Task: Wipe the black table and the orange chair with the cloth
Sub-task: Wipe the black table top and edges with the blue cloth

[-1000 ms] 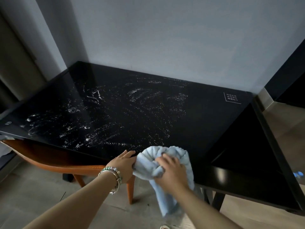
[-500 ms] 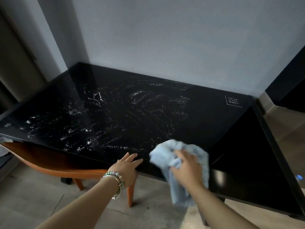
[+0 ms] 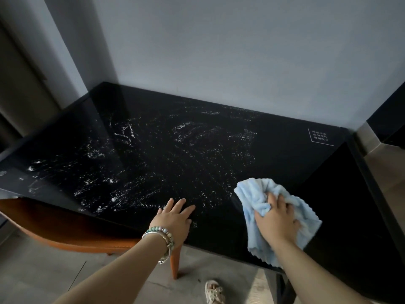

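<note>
Black table (image 3: 285,163): white smears (image 3: 153,163) lie left and far of cloth (image 3: 252,194). Cloth bunched on near-right top, overhanging near edge, right hand (image 3: 277,220) curled into it. Left hand (image 3: 173,218) flat, fingers spread, at near edge. Orange chair (image 3: 65,229) tucked near left.

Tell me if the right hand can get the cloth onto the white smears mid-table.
Probably yes: the right hand holds the cloth on the table, the white smears start just left of it, and nothing stands between them.
</note>
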Motion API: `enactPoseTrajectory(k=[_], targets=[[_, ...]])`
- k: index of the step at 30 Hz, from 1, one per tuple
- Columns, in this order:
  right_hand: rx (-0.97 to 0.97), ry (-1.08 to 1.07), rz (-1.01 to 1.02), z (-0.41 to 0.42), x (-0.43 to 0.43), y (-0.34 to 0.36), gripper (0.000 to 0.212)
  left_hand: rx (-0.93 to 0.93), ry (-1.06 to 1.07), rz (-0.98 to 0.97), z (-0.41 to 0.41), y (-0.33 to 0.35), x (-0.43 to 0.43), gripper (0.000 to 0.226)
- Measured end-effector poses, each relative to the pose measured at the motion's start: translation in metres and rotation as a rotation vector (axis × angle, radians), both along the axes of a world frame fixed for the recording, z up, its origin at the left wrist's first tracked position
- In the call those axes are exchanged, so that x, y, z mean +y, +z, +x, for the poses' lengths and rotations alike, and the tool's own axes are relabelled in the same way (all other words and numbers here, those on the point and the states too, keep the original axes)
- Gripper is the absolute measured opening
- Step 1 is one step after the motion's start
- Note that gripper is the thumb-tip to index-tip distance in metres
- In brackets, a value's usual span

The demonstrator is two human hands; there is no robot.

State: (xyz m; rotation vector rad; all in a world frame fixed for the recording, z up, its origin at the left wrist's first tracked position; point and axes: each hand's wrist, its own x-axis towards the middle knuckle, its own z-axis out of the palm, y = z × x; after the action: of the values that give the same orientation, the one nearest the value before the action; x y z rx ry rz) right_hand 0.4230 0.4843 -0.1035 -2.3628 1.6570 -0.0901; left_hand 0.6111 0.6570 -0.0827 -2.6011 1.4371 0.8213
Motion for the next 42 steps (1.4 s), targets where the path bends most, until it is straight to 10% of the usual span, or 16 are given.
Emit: enactPoseTrajectory(k=[17,23,27,34,37,42], targets=[[-0.119,-0.057,-0.04,0.101,-0.201,0.003,0.062,-0.077,0.272,0.069,0.071,0.0,-0.178,0.051],[-0.545,0.469,0.172,0.149,-0.159,0.011,0.034,-0.047,0.344,0.061,0.092,-0.007,-0.207,0.049],[-0.773,0.186,-0.008,0.137,-0.213,0.033,0.044,0.011,0.421,0.028,0.103,-0.002,-0.221,0.047],[-0.077,-0.176,0.102,0.125,-0.331,0.019,0.072,0.015,0.47,0.007,0.122,0.001,-0.257,0.047],[0.03,0.145,0.003,0.156,-0.292,0.006,0.082,-0.008,0.471,0.006,0.128,-0.001,-0.27,0.047],[-0.463,0.491,-0.075,0.186,-0.256,-0.004,0.023,-0.001,0.448,0.02,0.145,0.002,-0.279,0.046]])
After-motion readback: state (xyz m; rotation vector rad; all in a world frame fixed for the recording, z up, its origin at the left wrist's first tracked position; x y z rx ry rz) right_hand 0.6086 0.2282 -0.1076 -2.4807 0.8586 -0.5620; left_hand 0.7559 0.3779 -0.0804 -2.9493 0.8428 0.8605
